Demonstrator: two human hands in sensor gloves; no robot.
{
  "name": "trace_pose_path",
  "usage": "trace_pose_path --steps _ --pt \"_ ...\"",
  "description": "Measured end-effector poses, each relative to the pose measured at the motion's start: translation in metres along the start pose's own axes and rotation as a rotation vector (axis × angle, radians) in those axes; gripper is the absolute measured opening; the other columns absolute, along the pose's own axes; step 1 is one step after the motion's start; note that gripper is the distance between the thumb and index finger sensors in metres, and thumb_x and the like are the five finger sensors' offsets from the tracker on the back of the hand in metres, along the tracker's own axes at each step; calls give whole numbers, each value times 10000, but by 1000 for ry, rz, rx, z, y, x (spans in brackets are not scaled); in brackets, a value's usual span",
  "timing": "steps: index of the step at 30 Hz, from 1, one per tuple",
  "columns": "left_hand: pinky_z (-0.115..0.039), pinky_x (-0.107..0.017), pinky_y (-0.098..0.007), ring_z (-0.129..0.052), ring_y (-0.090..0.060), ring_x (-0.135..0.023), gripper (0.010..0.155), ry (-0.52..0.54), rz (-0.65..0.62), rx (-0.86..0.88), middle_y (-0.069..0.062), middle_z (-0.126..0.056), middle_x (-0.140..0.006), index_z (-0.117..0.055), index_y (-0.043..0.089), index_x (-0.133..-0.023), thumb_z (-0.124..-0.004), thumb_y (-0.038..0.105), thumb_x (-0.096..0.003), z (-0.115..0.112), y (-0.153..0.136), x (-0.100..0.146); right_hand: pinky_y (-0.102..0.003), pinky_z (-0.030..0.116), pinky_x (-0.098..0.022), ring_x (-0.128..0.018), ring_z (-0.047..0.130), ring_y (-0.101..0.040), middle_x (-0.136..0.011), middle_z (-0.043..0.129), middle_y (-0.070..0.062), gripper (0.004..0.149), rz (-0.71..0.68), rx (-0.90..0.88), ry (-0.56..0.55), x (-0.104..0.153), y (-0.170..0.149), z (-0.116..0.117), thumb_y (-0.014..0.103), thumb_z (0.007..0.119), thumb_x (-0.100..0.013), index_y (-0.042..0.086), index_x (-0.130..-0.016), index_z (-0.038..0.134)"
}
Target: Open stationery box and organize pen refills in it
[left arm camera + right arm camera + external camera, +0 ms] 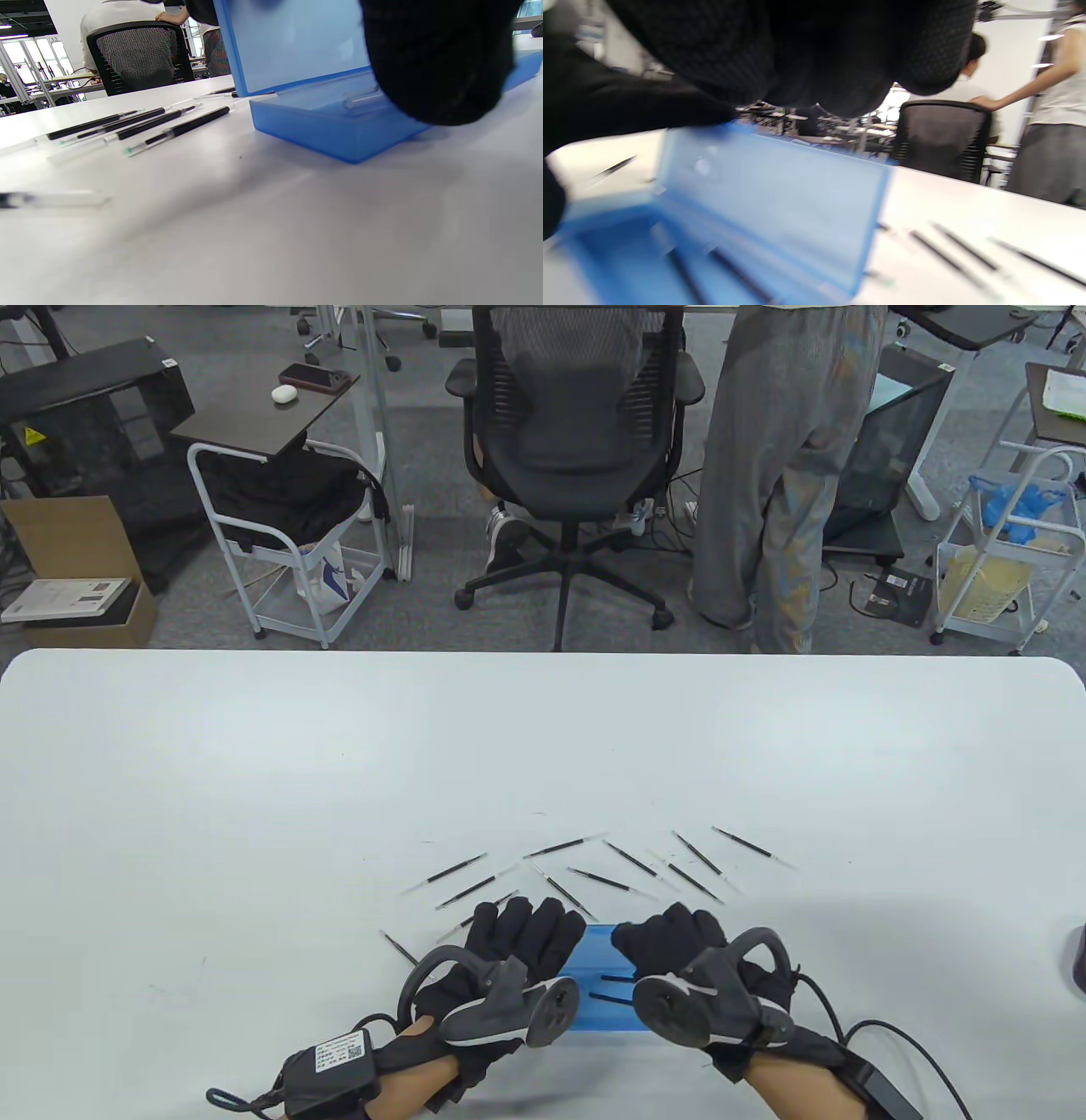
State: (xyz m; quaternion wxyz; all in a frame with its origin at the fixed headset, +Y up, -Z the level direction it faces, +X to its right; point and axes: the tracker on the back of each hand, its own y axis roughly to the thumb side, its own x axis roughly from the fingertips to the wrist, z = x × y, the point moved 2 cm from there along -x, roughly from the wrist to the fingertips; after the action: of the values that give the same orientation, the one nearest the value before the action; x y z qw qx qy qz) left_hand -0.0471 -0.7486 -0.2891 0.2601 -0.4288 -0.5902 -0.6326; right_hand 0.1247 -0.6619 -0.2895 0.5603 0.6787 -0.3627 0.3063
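A translucent blue stationery box [604, 1014] sits near the table's front edge between my hands, its lid [292, 42] raised upright. Two black refills [612, 981] lie inside the base [619, 258]. My left hand [530, 920] grips the left part of the lid's top edge. My right hand [670, 929] grips the right part, fingers curled over the lid [772, 199]. Several black pen refills [556, 886] lie scattered on the white table just beyond the box. One refill [399, 948] lies apart, left of my left hand.
The white table [254, 780] stretches far beyond the refills. Behind its far edge stand a black office chair [577, 415], a standing person [789, 475] and white carts [288, 551]. A dark object [1077, 959] sits at the table's right edge.
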Motion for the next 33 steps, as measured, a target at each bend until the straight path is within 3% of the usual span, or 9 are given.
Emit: trace_pose_path --steps 6,12,23,33 --pt "-329 -870 -672 -293 -419 -1213 1185 1 0 -2 -67 -70 -1288 32 257 -1132 -812 620 -384 0 0 0 -550 818 -563 -683 977 -352 -751 989 -69 538 178 56 27 -18 -66 -7 287 904 -449 144 -944 749" --pt "-330 -870 -671 -295 -418 -1213 1184 1 -1 -3 -68 -70 -1288 31 258 -1132 -812 620 -383 0 0 0 -553 812 -568 -691 972 -356 -759 987 -73 542 343 71 152 -35 -122 21 282 904 -450 142 -949 746" --pt "-330 -871 -671 -296 -419 -1213 1186 1 -1 -2 -67 -70 -1288 32 257 -1132 -812 620 -382 0 0 1 -565 779 -609 -750 939 -368 -806 967 -73 581 479 101 350 -49 -165 83 282 916 -443 154 -975 720" --pt "-327 -872 -671 -292 -417 -1215 1187 -2 -2 1 -65 -67 -1288 33 260 -1132 -813 621 -382 0 0 0 -565 765 -631 -777 925 -364 -827 960 -62 589 509 196 419 -55 -180 107 276 926 -434 178 -977 719"
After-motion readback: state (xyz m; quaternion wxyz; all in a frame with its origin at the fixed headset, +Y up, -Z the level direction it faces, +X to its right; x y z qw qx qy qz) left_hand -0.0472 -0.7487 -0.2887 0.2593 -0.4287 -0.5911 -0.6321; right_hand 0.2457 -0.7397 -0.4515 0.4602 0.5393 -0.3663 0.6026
